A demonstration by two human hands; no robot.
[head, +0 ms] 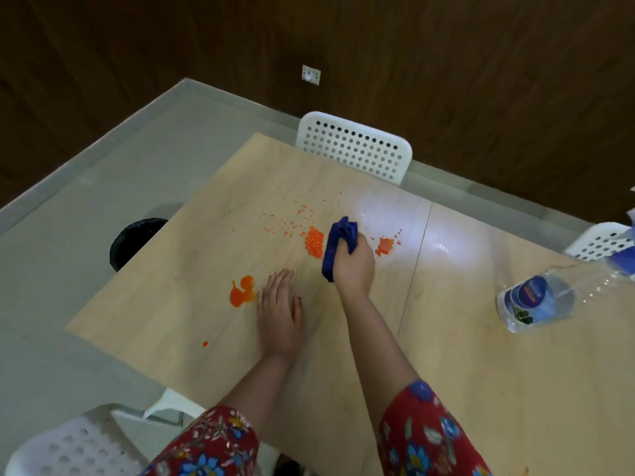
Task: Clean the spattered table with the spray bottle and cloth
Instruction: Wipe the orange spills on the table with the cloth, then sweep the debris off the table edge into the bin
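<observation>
A clear plastic spray bottle (536,300) sits at the right edge of the frame on the light wood table (154,304), its blue spray head running out of the picture at the far right. Its contents look colourless, and the fill level cannot be told. It carries a blue label with a red band, and the writing on it is too blurred to read. A black bin (137,242) stands on the grey floor at centre left, partly hidden by the table edge. Its inside is dark, so nothing in it can be made out.

Near the middle of the frame the right hand (354,266) has its fingers curled tight round a bunched dark blue cloth (338,242), which presses on the tabletop just beside a pile of orange granules (314,243). More granules are scattered up and to the left of the pile. The left hand (280,314) lies flat on the table, fingers straight and close together, next to an orange liquid puddle (242,293). A smaller orange splash (385,245) lies right of the cloth. 1 orange drop (205,344) sits lower left.

3 white perforated chairs are in view, 1 of them at top centre (354,146). Both sleeves are red with a floral print
</observation>
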